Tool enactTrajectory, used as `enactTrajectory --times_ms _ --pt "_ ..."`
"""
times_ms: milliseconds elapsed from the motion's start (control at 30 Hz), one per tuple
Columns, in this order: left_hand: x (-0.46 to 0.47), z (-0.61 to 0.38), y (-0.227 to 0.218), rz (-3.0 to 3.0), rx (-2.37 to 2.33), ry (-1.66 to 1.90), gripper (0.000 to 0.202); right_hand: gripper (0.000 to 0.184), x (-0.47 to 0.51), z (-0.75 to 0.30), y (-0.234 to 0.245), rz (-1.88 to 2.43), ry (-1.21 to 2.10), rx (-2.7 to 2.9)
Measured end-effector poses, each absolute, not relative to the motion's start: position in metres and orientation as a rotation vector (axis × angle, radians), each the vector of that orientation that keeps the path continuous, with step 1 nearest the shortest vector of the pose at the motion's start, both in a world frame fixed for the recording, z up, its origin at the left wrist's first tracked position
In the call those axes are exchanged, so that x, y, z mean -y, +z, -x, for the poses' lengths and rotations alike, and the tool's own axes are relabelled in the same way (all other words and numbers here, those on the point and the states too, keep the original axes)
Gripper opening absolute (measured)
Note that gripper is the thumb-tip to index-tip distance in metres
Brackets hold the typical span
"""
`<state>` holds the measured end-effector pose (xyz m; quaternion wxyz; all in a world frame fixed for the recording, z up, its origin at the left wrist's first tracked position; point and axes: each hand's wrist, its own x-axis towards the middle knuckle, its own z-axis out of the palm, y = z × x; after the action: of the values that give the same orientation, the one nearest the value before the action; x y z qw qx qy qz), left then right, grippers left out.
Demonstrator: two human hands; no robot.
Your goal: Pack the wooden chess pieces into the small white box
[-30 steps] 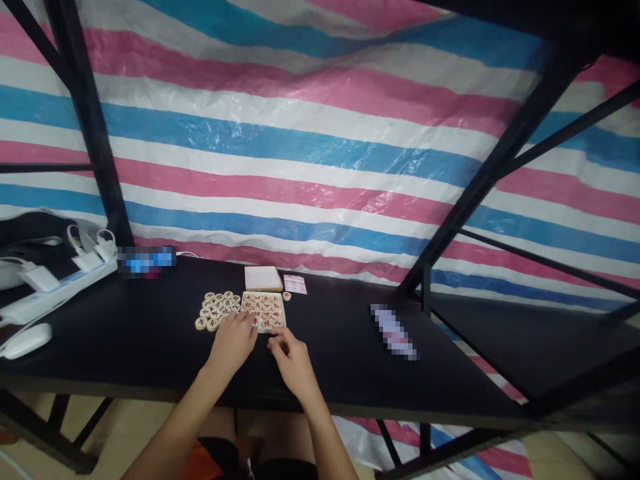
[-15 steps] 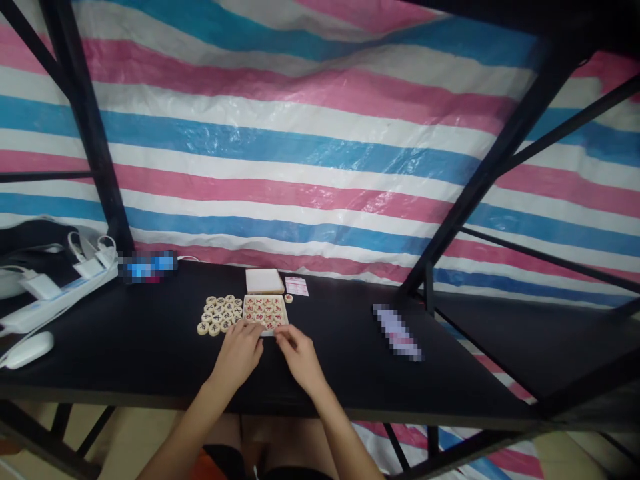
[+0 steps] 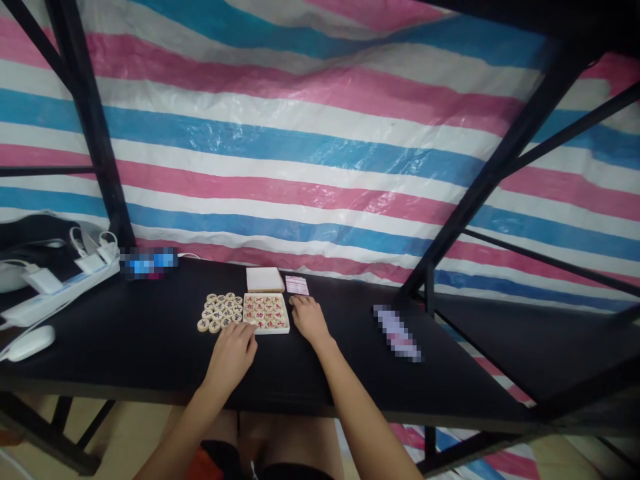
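A small white box (image 3: 289, 327) holds rows of round Chinese chess pieces with red characters (image 3: 259, 307). Left of it, pieces with black characters (image 3: 219, 307) lie in rows on the table. My left hand (image 3: 234, 345) rests at the box's near left corner, its fingers loosely extended over the edge and partly covering it. To the right of the box, my right hand (image 3: 310, 319) has its fingertips closed on a single Chinese chess piece (image 3: 291, 299), mostly hidden beneath them.
Behind the box lie a white lid (image 3: 264, 279) and a printed card (image 3: 297, 285). A blurred-out object (image 3: 398, 333) is on the right of the black table (image 3: 350, 373). At left are a power strip (image 3: 60, 297) with chargers and a white mouse-shaped device (image 3: 31, 344).
My right hand has left the box's near edge and moved right and away from me to the lone piece. My left hand has shifted slightly left along the box corner.
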<state>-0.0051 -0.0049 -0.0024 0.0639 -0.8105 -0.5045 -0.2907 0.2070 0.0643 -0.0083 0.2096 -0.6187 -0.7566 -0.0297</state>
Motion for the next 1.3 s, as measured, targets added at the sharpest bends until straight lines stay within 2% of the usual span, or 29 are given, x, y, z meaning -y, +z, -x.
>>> enactTrajectory --times_ms 167,300,500,633,1067,1300 --pt "0.004 0.004 -0.010 2.408 1.558 -0.864 0.028 0.017 -0.041 -0.212 -0.006 1.771 -0.088 2.097" --pt "0.005 0.003 -0.007 2.429 1.551 -1.005 0.028 0.014 -0.017 -0.208 0.002 1.732 -0.068 2.003" --pt "0.014 -0.005 0.006 2.970 1.672 -1.344 0.028 0.017 0.016 -0.166 -0.001 1.246 0.516 1.648" --pt "0.019 -0.003 0.008 2.977 1.767 -1.534 0.031 0.016 0.020 -0.148 -0.009 1.173 0.699 1.500" --pt "0.011 0.002 -0.001 2.963 1.911 -1.974 0.022 0.017 0.029 -0.147 -0.002 1.114 0.713 1.615" --pt "0.012 0.003 -0.001 3.000 1.923 -1.950 0.024 0.017 0.030 -0.150 -0.002 1.158 0.650 1.650"
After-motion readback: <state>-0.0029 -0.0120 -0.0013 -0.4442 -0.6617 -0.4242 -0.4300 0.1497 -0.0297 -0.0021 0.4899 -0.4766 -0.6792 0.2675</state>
